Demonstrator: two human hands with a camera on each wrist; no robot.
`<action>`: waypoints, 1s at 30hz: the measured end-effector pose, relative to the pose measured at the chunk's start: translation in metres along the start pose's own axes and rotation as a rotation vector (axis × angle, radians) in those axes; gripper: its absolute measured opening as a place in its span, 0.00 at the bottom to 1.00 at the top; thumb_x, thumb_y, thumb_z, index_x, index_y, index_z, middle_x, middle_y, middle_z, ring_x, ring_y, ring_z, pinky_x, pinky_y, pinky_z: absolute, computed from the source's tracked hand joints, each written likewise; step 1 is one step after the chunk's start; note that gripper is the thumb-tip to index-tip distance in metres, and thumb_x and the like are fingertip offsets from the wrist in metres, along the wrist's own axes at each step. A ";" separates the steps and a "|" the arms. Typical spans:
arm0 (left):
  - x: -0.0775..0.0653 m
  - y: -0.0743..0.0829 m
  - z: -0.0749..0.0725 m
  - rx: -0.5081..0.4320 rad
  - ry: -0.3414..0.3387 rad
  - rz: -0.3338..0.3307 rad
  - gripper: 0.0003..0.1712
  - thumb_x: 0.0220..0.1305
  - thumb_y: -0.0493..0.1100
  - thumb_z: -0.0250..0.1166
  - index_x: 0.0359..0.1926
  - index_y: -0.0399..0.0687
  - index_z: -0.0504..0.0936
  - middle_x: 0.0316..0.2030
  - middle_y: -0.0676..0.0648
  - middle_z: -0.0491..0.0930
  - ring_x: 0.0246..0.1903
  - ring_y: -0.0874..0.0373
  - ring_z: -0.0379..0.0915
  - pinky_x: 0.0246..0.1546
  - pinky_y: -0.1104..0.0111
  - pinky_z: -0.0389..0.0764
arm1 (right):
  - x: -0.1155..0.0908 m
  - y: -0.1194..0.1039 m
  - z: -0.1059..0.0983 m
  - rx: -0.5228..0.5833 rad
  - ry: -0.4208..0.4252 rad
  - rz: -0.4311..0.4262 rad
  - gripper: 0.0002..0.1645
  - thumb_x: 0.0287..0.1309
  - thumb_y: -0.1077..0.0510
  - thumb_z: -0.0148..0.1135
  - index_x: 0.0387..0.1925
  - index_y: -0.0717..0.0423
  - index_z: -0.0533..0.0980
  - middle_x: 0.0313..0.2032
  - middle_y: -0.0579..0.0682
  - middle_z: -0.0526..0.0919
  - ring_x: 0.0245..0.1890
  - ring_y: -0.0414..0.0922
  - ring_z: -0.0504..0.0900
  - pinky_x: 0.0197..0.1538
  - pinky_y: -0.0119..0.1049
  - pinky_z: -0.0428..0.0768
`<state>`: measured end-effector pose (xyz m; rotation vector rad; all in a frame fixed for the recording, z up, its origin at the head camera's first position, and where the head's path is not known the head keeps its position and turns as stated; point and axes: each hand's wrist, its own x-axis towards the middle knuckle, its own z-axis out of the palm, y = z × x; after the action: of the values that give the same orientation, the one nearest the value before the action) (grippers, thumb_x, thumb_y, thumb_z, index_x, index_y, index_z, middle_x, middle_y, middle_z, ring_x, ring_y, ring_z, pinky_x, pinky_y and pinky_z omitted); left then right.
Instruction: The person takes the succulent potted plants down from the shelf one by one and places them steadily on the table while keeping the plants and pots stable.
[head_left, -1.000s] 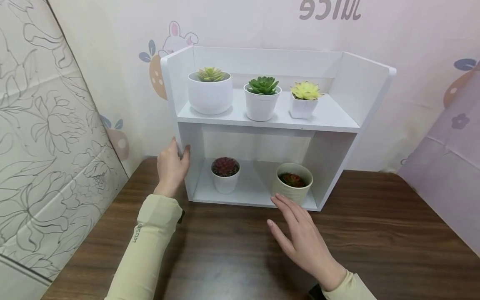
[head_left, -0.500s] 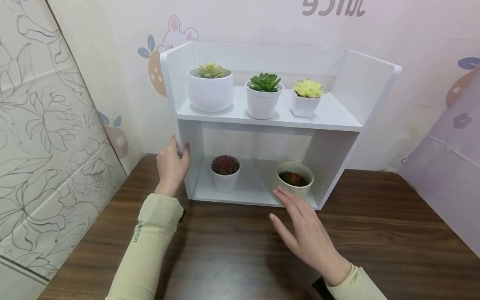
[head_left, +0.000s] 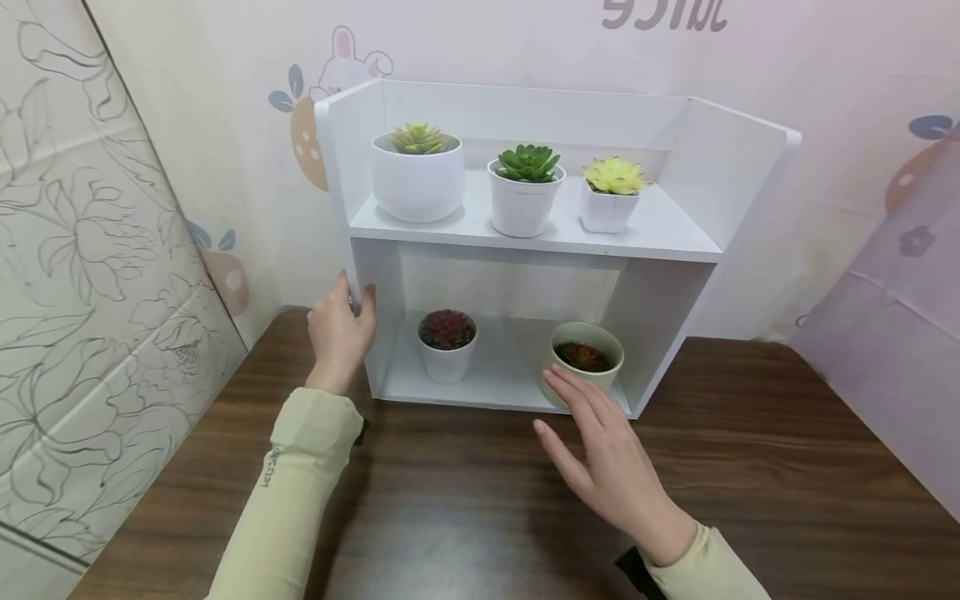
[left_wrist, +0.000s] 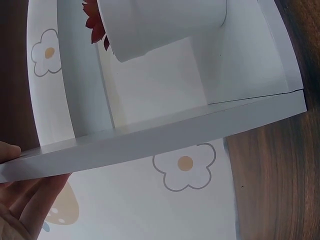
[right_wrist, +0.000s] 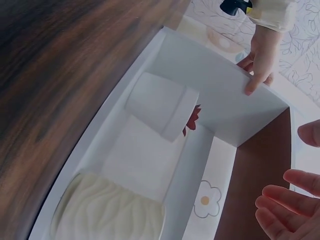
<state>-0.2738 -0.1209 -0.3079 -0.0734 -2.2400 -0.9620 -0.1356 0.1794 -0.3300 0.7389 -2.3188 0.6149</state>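
Note:
A white two-tier shelf (head_left: pixel 738 167) stands on the table with potted succulents on both levels. My left hand (head_left: pixel 340 333) grips its left side panel (left_wrist: pixel 150 145), thumb on the inner face and fingers outside. My right hand (head_left: pixel 611 475) is open in front of a cream ribbed pot (head_left: pixel 602 380) at the lower right, which holds a reddish plant. In the right wrist view its fingers (right_wrist: pixel 287 202) hold nothing and look apart from the ribbed pot. A white pot (head_left: pixel 447 365) with a dark red succulent (head_left: pixel 447 328) sits lower left.
On the upper tier are a round white pot (head_left: pixel 418 185) with a yellow-green succulent, a white pot (head_left: pixel 522 208) with a green one and a small square pot (head_left: pixel 607 212) with a yellow one. The dark wooden table (head_left: pixel 465 492) reaches a patterned wall (head_left: pixel 262 208).
My right hand has risen slightly in the head view, nearer the cream pot. The left hand keeps its grip on the side panel. The view has shifted a little.

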 end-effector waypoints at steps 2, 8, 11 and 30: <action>0.000 0.000 0.000 0.002 0.002 0.002 0.17 0.68 0.44 0.56 0.49 0.33 0.76 0.41 0.30 0.83 0.36 0.35 0.83 0.34 0.47 0.81 | 0.002 -0.002 0.001 0.007 0.010 -0.006 0.33 0.61 0.53 0.62 0.66 0.54 0.66 0.64 0.53 0.71 0.65 0.54 0.69 0.68 0.40 0.61; 0.001 0.002 0.000 0.009 0.002 0.000 0.16 0.69 0.44 0.55 0.48 0.34 0.76 0.41 0.30 0.83 0.37 0.34 0.82 0.36 0.46 0.80 | 0.010 -0.007 0.001 0.035 0.012 0.003 0.35 0.58 0.55 0.64 0.66 0.56 0.66 0.65 0.53 0.69 0.66 0.53 0.67 0.67 0.44 0.62; 0.001 0.001 0.000 0.004 0.006 0.006 0.17 0.69 0.43 0.55 0.49 0.34 0.76 0.41 0.30 0.83 0.37 0.34 0.82 0.36 0.46 0.80 | 0.013 -0.009 0.002 0.045 0.013 -0.006 0.34 0.59 0.54 0.64 0.66 0.57 0.67 0.65 0.54 0.69 0.66 0.53 0.68 0.67 0.44 0.62; 0.000 -0.001 0.001 -0.015 0.018 -0.004 0.17 0.67 0.43 0.56 0.50 0.34 0.76 0.41 0.30 0.83 0.36 0.36 0.83 0.35 0.47 0.80 | 0.035 -0.027 0.012 0.105 0.092 -0.018 0.36 0.56 0.55 0.65 0.65 0.59 0.66 0.65 0.55 0.70 0.65 0.52 0.69 0.65 0.44 0.66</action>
<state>-0.2748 -0.1214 -0.3088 -0.0662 -2.2182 -0.9777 -0.1461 0.1405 -0.3087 0.7618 -2.2074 0.7513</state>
